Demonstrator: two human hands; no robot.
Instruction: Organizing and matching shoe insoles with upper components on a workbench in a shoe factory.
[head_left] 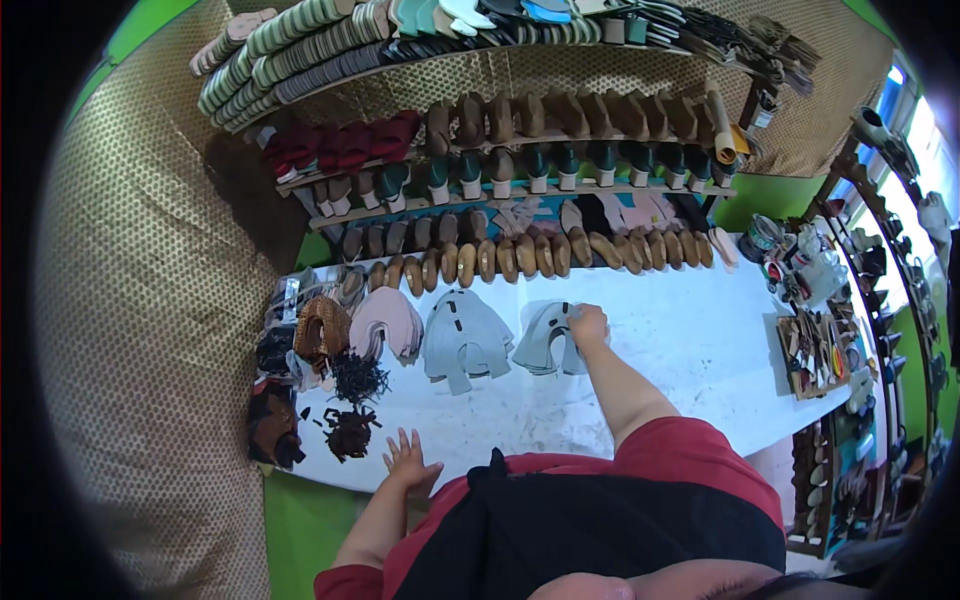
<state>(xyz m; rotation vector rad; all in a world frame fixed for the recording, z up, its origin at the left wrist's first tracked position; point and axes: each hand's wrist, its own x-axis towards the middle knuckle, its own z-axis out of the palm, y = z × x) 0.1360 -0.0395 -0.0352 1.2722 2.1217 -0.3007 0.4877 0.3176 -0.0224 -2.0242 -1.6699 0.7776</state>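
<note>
My right hand (588, 326) reaches across the white table to a small stack of pale grey shoe uppers (540, 338). Its fingers are curled over the right side of the stack and closed on an upper; the fingertips are partly hidden. Small dark strips lie on these uppers. Just left of them is a larger fanned stack of grey uppers (462, 325), also with dark strips on top. At the table's near edge my left hand (408, 462) holds nothing, its fingers spread. Nearest to it is a loose pile of dark brown strips (350, 434).
Left of the grey stacks lie pink uppers (385, 322), brown uppers (323, 330) and black strips (360, 378). Rows of shoe lasts (507, 260) line the table's back below loaded shelves (500, 140). A tool box (812, 352) and cans (765, 235) stand at the right.
</note>
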